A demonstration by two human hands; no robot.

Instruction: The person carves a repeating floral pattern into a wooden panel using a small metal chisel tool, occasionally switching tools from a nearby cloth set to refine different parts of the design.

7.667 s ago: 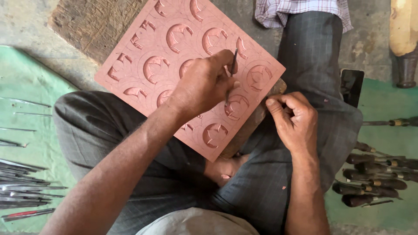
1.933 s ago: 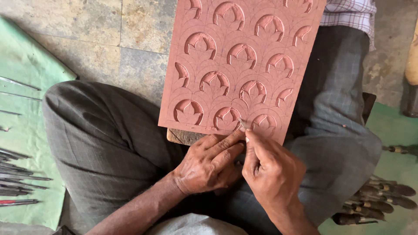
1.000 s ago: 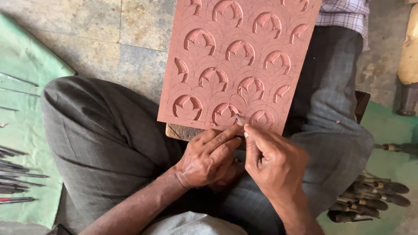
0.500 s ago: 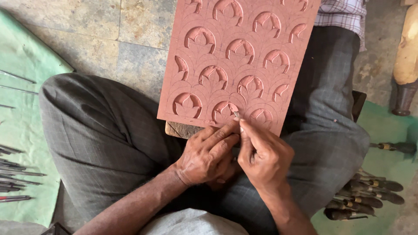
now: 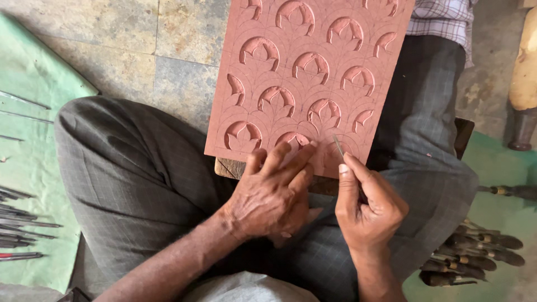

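The right hand has slid a little away from the left hand, so a small gap now shows between them. The right hand pinches a thin metal tool, with its tip on the bottom edge of the red stone slab. The left hand lies flat, fingers spread, pressing on the slab's bottom edge just beside the tool. The slab rests on a wooden block on the person's lap (it leans away from them). It is pinkish red, cut with rows of leaf shapes inside arches. More tools lie on the green mat.
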